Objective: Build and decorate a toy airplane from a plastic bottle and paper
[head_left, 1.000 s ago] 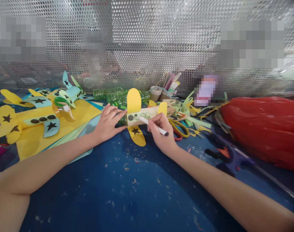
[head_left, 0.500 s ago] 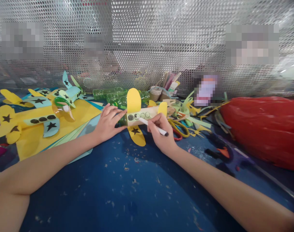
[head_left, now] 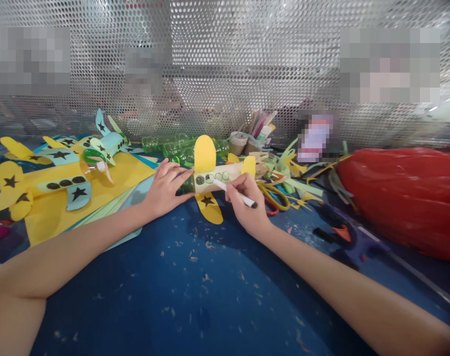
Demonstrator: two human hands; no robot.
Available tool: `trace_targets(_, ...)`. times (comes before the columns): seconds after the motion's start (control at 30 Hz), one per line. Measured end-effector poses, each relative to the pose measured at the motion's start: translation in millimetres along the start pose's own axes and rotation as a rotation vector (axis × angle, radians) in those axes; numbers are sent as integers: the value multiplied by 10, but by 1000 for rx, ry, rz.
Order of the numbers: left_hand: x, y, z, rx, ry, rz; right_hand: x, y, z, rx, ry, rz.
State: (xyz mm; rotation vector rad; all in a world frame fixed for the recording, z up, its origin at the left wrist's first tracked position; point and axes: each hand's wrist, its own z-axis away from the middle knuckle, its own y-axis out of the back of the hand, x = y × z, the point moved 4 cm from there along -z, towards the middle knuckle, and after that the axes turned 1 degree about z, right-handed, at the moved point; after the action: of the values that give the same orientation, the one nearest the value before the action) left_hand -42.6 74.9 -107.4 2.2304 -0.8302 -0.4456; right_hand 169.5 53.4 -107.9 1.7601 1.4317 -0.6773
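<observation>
While the left hand (head_left: 167, 190) spans one end of a model plane (head_left: 225, 174) with thumb and forefinger, gripping it lightly, the right hand (head_left: 249, 202) has its fingers closed around a white marker (head_left: 236, 194). The plane lies on the blue bench (head_left: 180, 296) between the two hands, its pale paper body wrapped around a green bottle, with yellow wings above and below. Of the four circles along its side, the first is filled in dark, the second only partly, and the other two are outlines; the marker's tip is beside the second, though whether it touches the paper is too small to tell.

Behind the plane, green plastic bottles (head_left: 178, 151) lie on their sides; I cannot tell if they contain anything. A small cup (head_left: 238, 143) stands just to their right, near a bundle of upright craft sticks (head_left: 260, 123) in a container beside it. Scissors (head_left: 278, 195) rest close to the right hand, near paper scraps (head_left: 289, 170). Farther right bulges a red bag (head_left: 402, 200), its contents hidden. At left, a yellow model aircraft (head_left: 61, 180) with starred wings sits on a yellow sheet (head_left: 128, 173).
</observation>
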Motion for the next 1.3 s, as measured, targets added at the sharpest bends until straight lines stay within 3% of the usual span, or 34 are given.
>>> trace_targets(0.83, 9, 9, -3, -3, -10, -3, -48, -17, -2, -44, -15, -10)
trace_targets(1.3, 2, 3, -3, -12, -6, 1, -29, 14, 5, 10, 1, 24)
